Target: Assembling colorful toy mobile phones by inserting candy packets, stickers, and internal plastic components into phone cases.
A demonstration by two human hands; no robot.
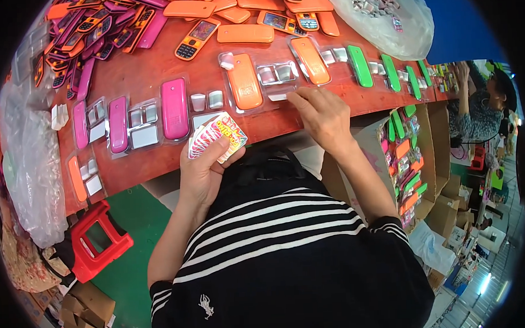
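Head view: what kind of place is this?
Likely a toy-packing workshop. Rows of clear blister trays holding toy phones line the red table, loose toy phones are heaped behind, and filled cartons stand at right.

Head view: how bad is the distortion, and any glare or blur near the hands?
Head view: fisheye bends the red table edge and blacks out the corners; left hand with its fanned cards and right hand are sharp; mild glare on the clear blister trays; far right background is soft.

Glossy plastic toy phones [244, 81], clear blister trays [277, 75] (shiny), printed paper cards [218, 136]
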